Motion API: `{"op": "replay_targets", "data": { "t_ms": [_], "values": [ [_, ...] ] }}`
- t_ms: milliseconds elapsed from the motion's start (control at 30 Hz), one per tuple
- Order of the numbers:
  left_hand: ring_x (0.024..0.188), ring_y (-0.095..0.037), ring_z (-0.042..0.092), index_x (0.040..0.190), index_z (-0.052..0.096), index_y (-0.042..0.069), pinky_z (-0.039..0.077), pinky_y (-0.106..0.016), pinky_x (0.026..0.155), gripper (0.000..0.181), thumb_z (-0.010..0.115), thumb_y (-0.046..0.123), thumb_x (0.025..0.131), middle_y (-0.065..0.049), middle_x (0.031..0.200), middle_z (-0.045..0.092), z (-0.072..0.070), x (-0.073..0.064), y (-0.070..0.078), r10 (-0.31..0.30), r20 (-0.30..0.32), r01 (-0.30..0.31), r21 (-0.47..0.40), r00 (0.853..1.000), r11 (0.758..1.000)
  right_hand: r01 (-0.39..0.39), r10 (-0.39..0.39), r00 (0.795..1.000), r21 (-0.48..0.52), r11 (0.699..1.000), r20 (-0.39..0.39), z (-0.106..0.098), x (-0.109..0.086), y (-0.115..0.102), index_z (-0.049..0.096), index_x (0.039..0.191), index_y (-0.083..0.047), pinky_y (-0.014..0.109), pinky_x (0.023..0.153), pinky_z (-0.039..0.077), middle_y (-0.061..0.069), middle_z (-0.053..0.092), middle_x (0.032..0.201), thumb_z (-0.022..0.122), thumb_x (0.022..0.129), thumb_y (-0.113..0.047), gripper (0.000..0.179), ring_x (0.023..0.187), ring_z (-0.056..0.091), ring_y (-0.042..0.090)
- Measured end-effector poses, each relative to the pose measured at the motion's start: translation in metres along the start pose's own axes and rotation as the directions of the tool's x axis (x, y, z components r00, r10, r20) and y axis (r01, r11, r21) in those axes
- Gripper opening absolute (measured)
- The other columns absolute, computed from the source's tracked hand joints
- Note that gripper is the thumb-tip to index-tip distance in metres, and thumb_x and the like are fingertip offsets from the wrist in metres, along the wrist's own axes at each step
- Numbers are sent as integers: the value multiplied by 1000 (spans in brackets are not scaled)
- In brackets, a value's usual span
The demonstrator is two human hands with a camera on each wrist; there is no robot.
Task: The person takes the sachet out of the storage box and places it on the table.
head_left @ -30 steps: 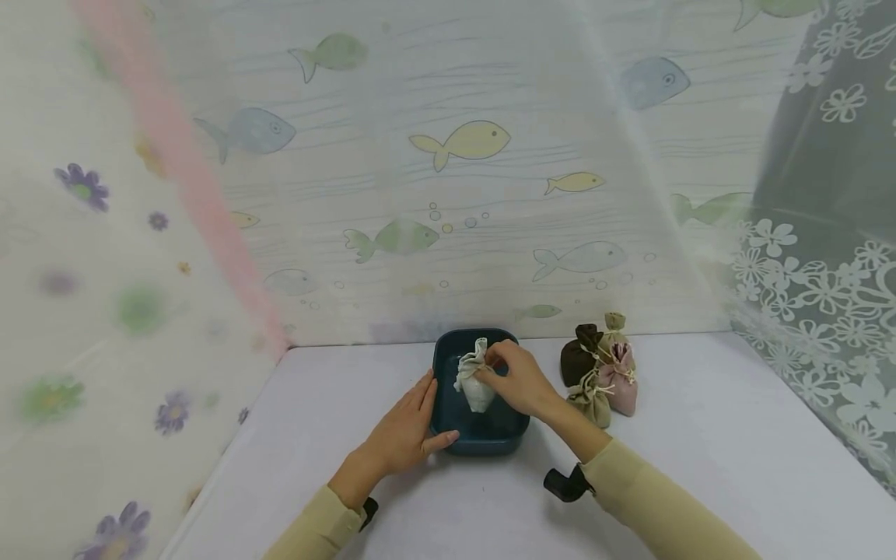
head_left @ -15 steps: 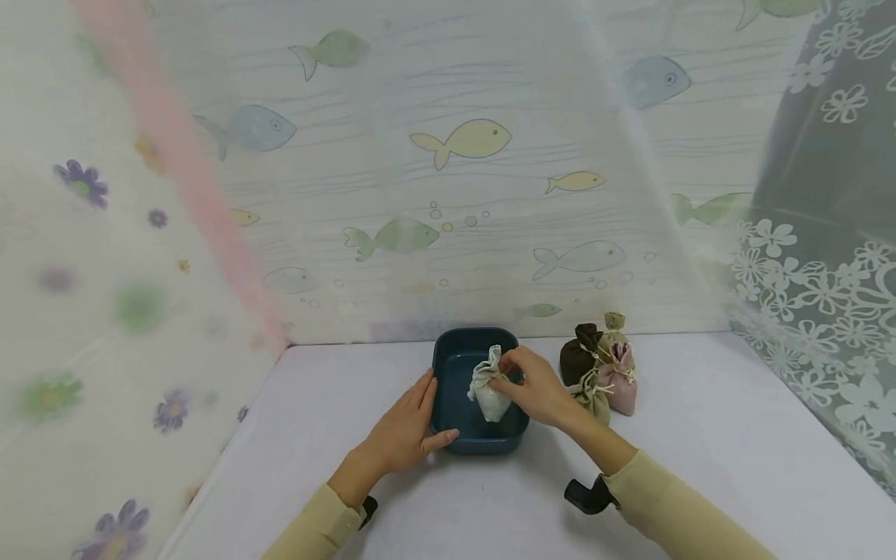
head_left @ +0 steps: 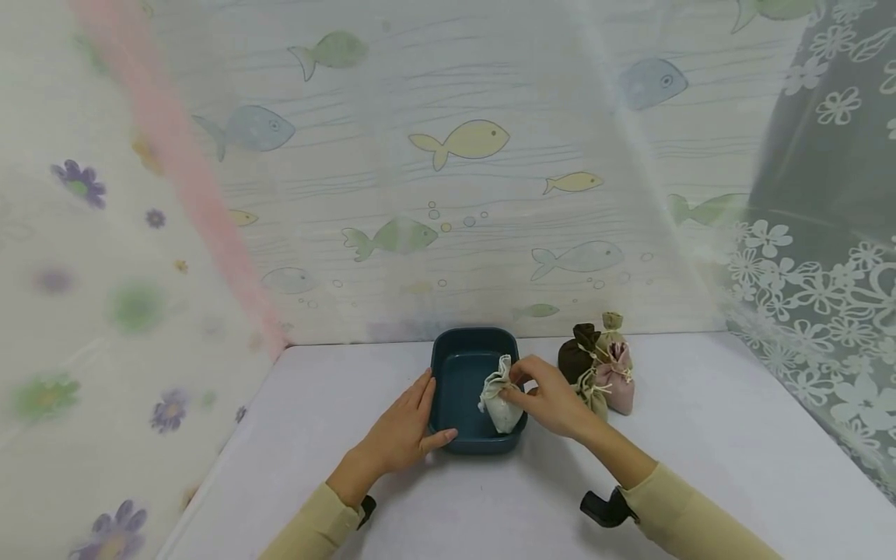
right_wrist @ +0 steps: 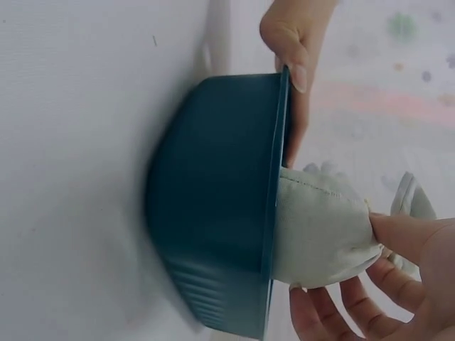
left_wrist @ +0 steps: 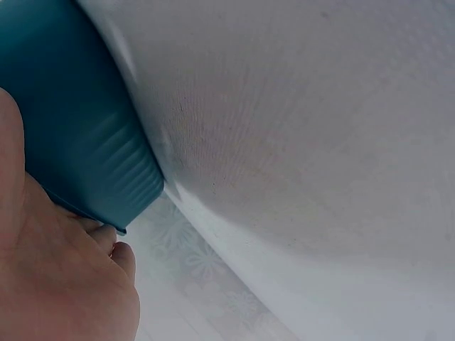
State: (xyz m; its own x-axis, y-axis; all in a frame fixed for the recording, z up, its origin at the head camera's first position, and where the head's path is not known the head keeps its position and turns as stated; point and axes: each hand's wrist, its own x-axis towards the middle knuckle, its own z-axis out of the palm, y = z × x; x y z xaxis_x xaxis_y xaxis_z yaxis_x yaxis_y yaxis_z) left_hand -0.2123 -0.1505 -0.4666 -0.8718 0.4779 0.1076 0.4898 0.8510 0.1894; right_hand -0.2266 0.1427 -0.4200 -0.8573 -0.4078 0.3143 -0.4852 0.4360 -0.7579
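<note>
A pale drawstring pouch (head_left: 502,411) is pinched near its tied neck by my right hand (head_left: 549,395), at the right side of a dark teal basin (head_left: 465,445). In the right wrist view the pouch (right_wrist: 316,227) bulges above the basin's rim, its lower end hidden behind the wall, with thumb and fingers around its gathered neck. My left hand (head_left: 402,428) rests along the basin's left side, fingers extended on the rim and thumb over the front corner. The left wrist view has that hand (left_wrist: 64,270) against the basin's outer wall (left_wrist: 92,135).
Right of the basin several drawstring pouches stand together: a dark brown one (head_left: 574,359), a pink one (head_left: 619,385) and olive-beige ones (head_left: 595,397). A white cloth covers the table (head_left: 336,373). Fish-printed curtain (head_left: 455,233) hangs along the back edge.
My right hand has carried the pale pouch from the basin's middle to the right and slightly toward me, to the right wall. The left hand and basin stay put.
</note>
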Motion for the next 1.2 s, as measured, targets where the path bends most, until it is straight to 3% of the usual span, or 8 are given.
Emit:
{"op": "replay_targets", "data": {
  "t_ms": [233,533,800,1000,1200],
  "values": [
    [156,-33,20,160,19,-8,25,-47,124,102,46,69,99,-21,170,10,1,0,-3,15,-17,-14,9,1000,1000,37,-36,999,32,999,-21,-7,-9,-1,66,104,-7,30,78,58,5,64,104,75,95,-14,14,103,63,25],
    [155,-35,21,160,19,-9,26,-49,123,101,49,67,100,-22,169,10,5,-1,-4,28,-34,-29,-14,999,999,17,-17,1000,16,1000,-24,-19,-19,-2,66,103,-12,35,81,59,0,63,104,75,95,-16,12,104,63,23],
    [153,-39,25,157,22,-12,31,-53,120,102,45,69,100,-26,168,13,8,-3,-6,53,-65,-55,-35,997,998,3,-3,1000,-1,1000,-24,-35,-40,1,65,102,-12,28,76,57,2,63,105,75,95,-18,13,97,64,19],
    [153,-39,24,158,21,-12,30,-55,120,103,43,70,100,-25,168,12,8,-4,-5,65,-64,-69,-54,996,996,-7,7,1000,-4,1000,-9,-48,-58,10,63,98,-13,29,78,57,-1,61,99,75,95,-17,14,95,61,15],
    [155,-37,21,159,19,-11,28,-52,121,102,42,70,101,-24,169,10,6,-1,-4,65,-62,-67,-33,996,997,1,-3,999,-70,998,-34,-62,-72,17,62,92,-17,30,76,58,-5,62,96,76,94,-18,14,94,64,13]
  ]
}}
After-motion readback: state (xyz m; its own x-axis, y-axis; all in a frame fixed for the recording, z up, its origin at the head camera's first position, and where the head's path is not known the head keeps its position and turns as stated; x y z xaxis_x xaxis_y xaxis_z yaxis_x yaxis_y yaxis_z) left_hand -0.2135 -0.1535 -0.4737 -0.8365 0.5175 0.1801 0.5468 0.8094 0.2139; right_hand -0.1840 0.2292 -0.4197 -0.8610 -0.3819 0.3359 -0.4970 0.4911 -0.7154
